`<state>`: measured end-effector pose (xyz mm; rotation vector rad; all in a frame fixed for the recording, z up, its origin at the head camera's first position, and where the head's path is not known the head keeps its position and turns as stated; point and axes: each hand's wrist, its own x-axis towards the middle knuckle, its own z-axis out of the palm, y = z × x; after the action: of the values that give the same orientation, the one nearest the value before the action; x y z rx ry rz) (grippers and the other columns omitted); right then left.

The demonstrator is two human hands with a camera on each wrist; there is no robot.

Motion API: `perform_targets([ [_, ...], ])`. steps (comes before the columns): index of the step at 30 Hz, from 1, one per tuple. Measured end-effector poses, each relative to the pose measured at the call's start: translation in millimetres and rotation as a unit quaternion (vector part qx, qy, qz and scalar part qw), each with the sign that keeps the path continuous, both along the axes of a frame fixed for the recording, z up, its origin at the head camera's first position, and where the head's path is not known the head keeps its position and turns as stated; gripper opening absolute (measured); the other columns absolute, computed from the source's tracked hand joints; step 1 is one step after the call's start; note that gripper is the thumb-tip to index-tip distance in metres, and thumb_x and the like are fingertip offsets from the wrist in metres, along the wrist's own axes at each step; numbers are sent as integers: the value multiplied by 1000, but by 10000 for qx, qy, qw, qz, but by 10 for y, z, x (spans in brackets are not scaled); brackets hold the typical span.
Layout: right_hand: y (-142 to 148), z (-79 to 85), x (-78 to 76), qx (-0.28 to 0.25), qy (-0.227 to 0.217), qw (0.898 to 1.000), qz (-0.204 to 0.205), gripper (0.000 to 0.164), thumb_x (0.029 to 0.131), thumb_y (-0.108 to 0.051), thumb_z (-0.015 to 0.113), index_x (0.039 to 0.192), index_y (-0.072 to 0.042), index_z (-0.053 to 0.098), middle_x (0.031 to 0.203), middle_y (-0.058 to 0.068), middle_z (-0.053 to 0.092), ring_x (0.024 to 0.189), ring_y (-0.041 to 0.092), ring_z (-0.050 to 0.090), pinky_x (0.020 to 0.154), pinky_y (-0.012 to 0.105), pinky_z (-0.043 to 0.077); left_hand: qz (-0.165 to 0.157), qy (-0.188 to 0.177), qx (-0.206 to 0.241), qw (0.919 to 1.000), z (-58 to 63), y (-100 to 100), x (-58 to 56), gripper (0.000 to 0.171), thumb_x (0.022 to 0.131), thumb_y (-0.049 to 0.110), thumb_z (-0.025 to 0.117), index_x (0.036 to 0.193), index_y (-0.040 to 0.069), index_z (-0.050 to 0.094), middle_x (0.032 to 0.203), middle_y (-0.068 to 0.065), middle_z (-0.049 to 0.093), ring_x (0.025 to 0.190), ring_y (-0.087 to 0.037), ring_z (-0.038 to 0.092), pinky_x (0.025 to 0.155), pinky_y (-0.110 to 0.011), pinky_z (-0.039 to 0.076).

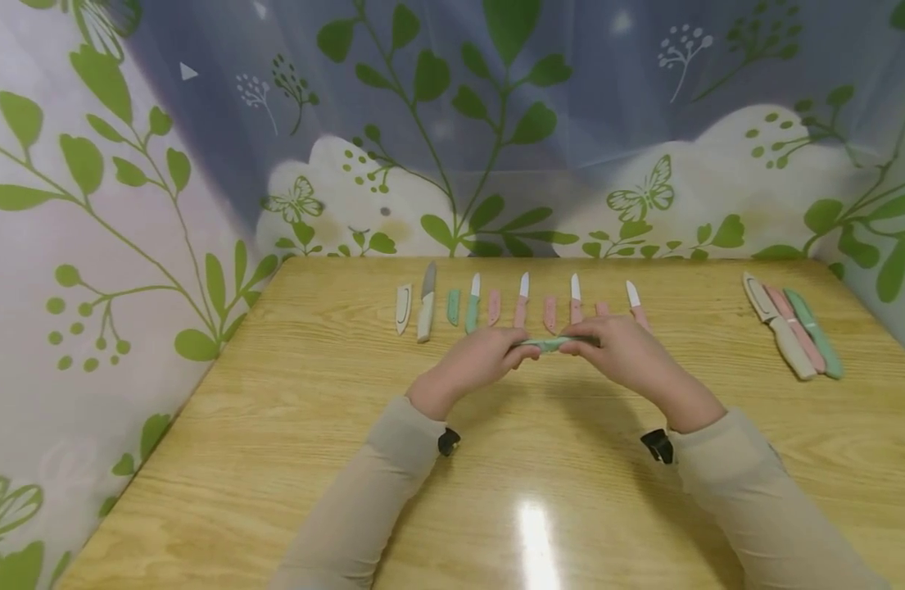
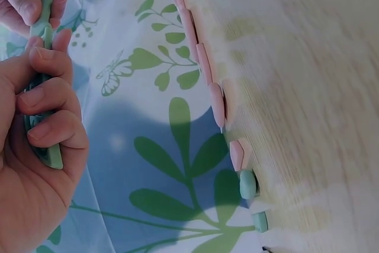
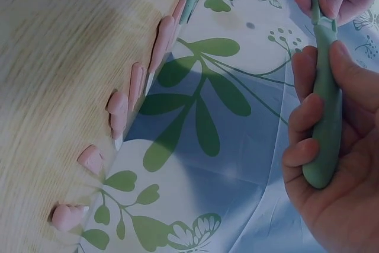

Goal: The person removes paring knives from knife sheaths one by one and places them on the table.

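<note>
Above the middle of the table, my left hand [image 1: 481, 354] and right hand [image 1: 620, 351] meet on one small green knife. The left fingers curl round its green sheath [image 2: 52, 155]. In the right wrist view, my right hand grips the smooth green knife handle [image 3: 325, 117], thumb along its side. Handle and sheath are in line and meet between the hands; no bare blade shows there. Just beyond the hands lies a row of bare knives and sheaths, among them a pink knife [image 1: 522, 301], a green knife [image 1: 473, 303] and a pink sheath [image 1: 549, 314].
At the row's left end lie a cream knife [image 1: 426, 307] and its cream sheath [image 1: 403, 310]. Grouped at the table's right are a cream sheathed knife [image 1: 787, 340], a pink one [image 1: 797, 330] and a green one [image 1: 813, 332]. A leaf-patterned cloth [image 1: 496, 188] hangs behind the table.
</note>
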<state>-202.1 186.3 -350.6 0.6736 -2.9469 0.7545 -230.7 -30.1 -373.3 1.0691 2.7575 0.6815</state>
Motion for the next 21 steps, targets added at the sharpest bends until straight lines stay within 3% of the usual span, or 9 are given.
perform_targets([
  [5,13,-2,0,-36,0,10000,24,31,93,-27,64,116,-7,70,107,10,73,112,38,62,105,75,6,4,59,-15,10000,-6,7,5,31,103,31,46,112,8,66,78,1,60,59,-8,41,59,-20,36],
  [13,25,-6,-11,-101,-44,9999,94,31,94,-26,63,116,-6,70,103,10,73,108,37,64,107,73,3,81,-73,-32,9999,19,8,20,33,103,32,46,114,8,66,83,-3,65,58,-8,40,57,-19,35],
  [17,27,-4,-14,-121,33,9998,153,29,93,-23,64,115,-3,70,99,11,74,100,35,67,106,73,11,56,-133,12,9999,27,6,16,33,103,32,46,115,8,65,89,-7,68,59,-8,40,58,-19,35],
  [21,35,-4,-21,-85,107,9997,180,29,94,-21,64,115,-3,70,97,11,74,91,30,69,101,65,33,-16,-139,89,9999,20,1,3,33,103,30,46,115,6,65,94,-10,70,58,-8,40,58,-19,36],
])
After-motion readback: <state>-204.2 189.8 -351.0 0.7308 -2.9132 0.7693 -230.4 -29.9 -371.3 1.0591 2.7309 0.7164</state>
